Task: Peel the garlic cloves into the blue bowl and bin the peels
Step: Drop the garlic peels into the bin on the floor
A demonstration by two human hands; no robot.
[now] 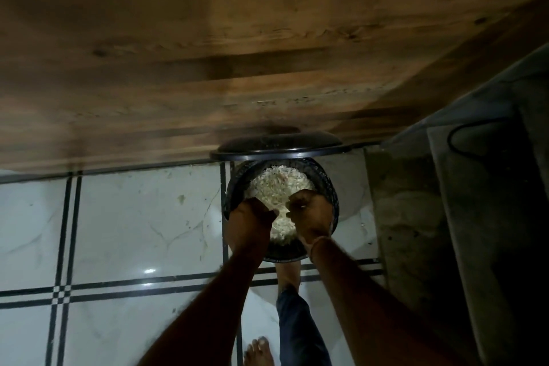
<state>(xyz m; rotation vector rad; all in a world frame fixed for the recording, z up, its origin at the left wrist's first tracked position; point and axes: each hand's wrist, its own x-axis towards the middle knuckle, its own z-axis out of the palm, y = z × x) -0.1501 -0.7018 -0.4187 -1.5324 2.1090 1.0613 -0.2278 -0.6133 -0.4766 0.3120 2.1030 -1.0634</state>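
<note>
Holds the left grip (251, 217) and the right grip (310, 215) close together just above the open black bin (331, 187), fingers of both curled downward. Cannot tell any peel pinched in either. Shows the garlic peels (279, 184) heaped white inside the bin, directly under both grips. Rests a bare foot (286, 275) at the bin's base, lid (279, 144) raised against the wooden cabinet (208, 68).
</note>
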